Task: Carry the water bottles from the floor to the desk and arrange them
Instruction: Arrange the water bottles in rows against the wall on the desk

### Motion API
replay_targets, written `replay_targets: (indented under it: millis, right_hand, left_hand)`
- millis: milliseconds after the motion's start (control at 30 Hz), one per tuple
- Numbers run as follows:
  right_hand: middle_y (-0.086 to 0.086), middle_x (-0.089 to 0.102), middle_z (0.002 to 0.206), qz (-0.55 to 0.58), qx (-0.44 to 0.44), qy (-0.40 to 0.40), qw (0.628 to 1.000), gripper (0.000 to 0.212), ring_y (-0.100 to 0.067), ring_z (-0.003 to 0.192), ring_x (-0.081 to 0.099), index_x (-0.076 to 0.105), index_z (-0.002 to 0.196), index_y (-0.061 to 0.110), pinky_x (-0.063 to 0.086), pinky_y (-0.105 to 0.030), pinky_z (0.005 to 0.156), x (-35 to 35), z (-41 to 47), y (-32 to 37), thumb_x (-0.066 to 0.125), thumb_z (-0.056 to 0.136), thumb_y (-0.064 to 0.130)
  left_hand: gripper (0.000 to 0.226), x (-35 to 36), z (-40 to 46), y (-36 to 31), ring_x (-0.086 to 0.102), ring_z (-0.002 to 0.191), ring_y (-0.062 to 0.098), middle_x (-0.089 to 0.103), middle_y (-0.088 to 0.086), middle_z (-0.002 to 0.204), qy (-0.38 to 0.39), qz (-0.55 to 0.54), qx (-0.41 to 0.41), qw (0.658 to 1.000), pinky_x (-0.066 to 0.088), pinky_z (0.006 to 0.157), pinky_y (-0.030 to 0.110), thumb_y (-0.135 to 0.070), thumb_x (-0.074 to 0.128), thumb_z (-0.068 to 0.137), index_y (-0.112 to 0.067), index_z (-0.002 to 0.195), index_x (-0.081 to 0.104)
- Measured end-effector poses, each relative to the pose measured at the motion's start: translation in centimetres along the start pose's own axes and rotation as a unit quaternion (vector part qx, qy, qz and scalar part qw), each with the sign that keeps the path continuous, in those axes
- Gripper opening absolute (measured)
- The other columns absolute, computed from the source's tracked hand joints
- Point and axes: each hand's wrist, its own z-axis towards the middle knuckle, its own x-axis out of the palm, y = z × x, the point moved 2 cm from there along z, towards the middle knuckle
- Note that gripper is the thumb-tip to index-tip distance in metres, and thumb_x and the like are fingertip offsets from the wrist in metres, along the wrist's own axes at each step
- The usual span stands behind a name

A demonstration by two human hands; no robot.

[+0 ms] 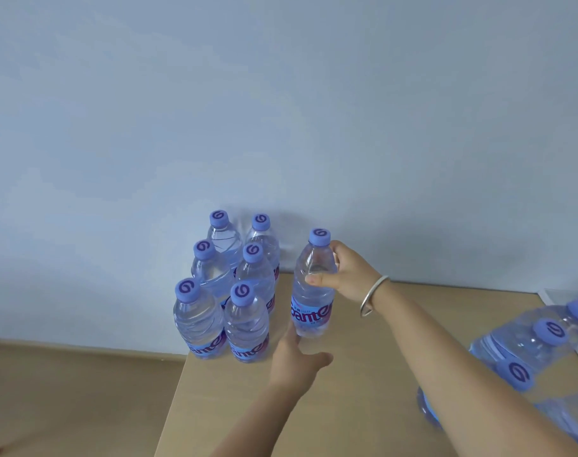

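Several clear water bottles with purple caps stand in two rows at the far left corner of the wooden desk, against the wall. Just to their right stands one more bottle, upright, with my right hand gripping its shoulder. My left hand reaches toward that bottle's base, fingers apart and fingertips touching or nearly touching it. A silver bangle is on my right wrist.
A shrink-wrapped pack of the same bottles lies at the desk's right edge, close under my right forearm. The desk's left edge drops to a wooden floor. A pale wall backs the desk.
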Motion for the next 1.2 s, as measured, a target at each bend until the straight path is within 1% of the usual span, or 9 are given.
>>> replay_targets:
  millis: [100,200,333,500,633,767,900,1067,1200]
  right_hand:
    - [0.004,0.061,0.11,-0.007,-0.002,-0.003,1.0,0.047,-0.014,0.103,0.058,0.049,0.113,0.025,0.045,-0.028,0.088,0.3,1.6,-0.8,0.075,0.074,0.021]
    - [0.009,0.059,0.102,0.001,-0.021,-0.037,0.999,0.046,-0.008,0.095,0.057,0.05,0.106,0.029,0.042,-0.016,0.08,0.8,2.8,-1.3,0.077,0.072,0.017]
    - [0.002,0.056,0.101,-0.016,-0.057,-0.058,0.997,0.046,-0.006,0.089,0.054,0.052,0.1,0.024,0.037,0.002,0.07,1.5,4.3,-1.4,0.079,0.067,0.007]
    - [-0.007,0.049,0.116,-0.042,-0.048,-0.048,0.997,0.059,-0.013,0.101,0.048,0.051,0.119,0.01,0.031,-0.009,0.077,2.1,5.5,-2.2,0.079,0.068,0.006]
    - [-0.01,0.051,0.12,-0.052,-0.052,-0.047,0.996,0.059,-0.012,0.101,0.048,0.051,0.121,0.009,0.032,-0.011,0.078,1.8,6.0,-2.1,0.077,0.069,0.005]
    - [-0.008,0.033,0.123,-0.093,-0.045,-0.021,0.994,0.065,-0.009,0.104,0.038,0.045,0.129,0.013,0.025,-0.005,0.086,2.0,6.7,-1.9,0.075,0.072,0.008]
    - [-0.006,0.032,0.12,-0.118,-0.032,0.002,0.992,0.068,-0.013,0.104,0.04,0.041,0.135,0.017,0.031,-0.016,0.094,1.5,7.2,-1.9,0.074,0.075,0.015]
    - [-0.006,0.038,0.127,-0.143,-0.061,-0.016,0.988,0.064,-0.017,0.11,0.045,0.042,0.132,0.016,0.036,-0.022,0.09,1.0,7.6,-1.7,0.072,0.076,0.013]
    - [-0.002,0.045,0.131,-0.144,-0.077,-0.032,0.986,0.066,-0.02,0.117,0.049,0.039,0.131,0.018,0.041,-0.029,0.095,1.0,7.5,-1.7,0.072,0.075,0.013]
  left_hand:
    - [0.079,-0.1,1.1,-0.1,0.046,0.084,-0.014,0.048,-0.017,0.107,-0.001,-0.001,-0.025,1.0,0.034,0.058,-0.001,-0.015,0.077,0.069,-0.024,0.137,0.039]
    - [0.088,0.3,2.2,-0.3,0.043,0.105,0.005,0.043,-0.006,0.12,0.016,-0.006,-0.054,0.998,0.036,0.082,0.016,-0.021,0.077,0.071,-0.024,0.144,0.029]
    - [0.084,0.6,3.9,-0.8,0.037,0.112,0.01,0.04,0.004,0.134,0.029,-0.033,-0.089,0.995,0.034,0.09,0.025,-0.019,0.077,0.07,-0.019,0.141,0.032]
    - [0.068,0.6,5.6,-1.2,0.045,0.109,0.018,0.047,0.01,0.128,0.025,-0.091,-0.13,0.987,0.036,0.085,0.028,-0.011,0.077,0.067,-0.014,0.127,0.046]
    - [0.082,0.1,6.2,-1.3,0.042,0.127,0.036,0.039,0.032,0.137,0.033,-0.132,-0.142,0.98,0.039,0.096,0.038,-0.008,0.066,0.052,-0.007,0.131,0.045]
    - [0.078,-0.1,6.5,-1.5,0.041,0.13,0.03,0.038,0.029,0.14,0.047,-0.166,-0.135,0.976,0.038,0.099,0.036,0.002,0.062,0.064,-0.017,0.137,0.044]
    - [0.072,0.2,6.8,-1.8,0.039,0.131,0.031,0.039,0.03,0.138,0.049,-0.162,-0.134,0.976,0.04,0.099,0.037,0.01,0.056,0.072,-0.014,0.138,0.041]
    - [0.062,0.2,7.8,-2.2,0.051,0.091,0.026,0.047,0.023,0.09,0.054,-0.13,-0.156,0.978,0.035,0.075,0.026,0.006,0.056,0.073,0.002,0.132,0.038]
    - [0.083,0.3,7.8,-2.7,0.048,0.11,0.036,0.049,0.032,0.115,0.06,-0.12,-0.16,0.978,0.037,0.086,0.033,-0.007,0.062,0.057,0.002,0.134,0.033]
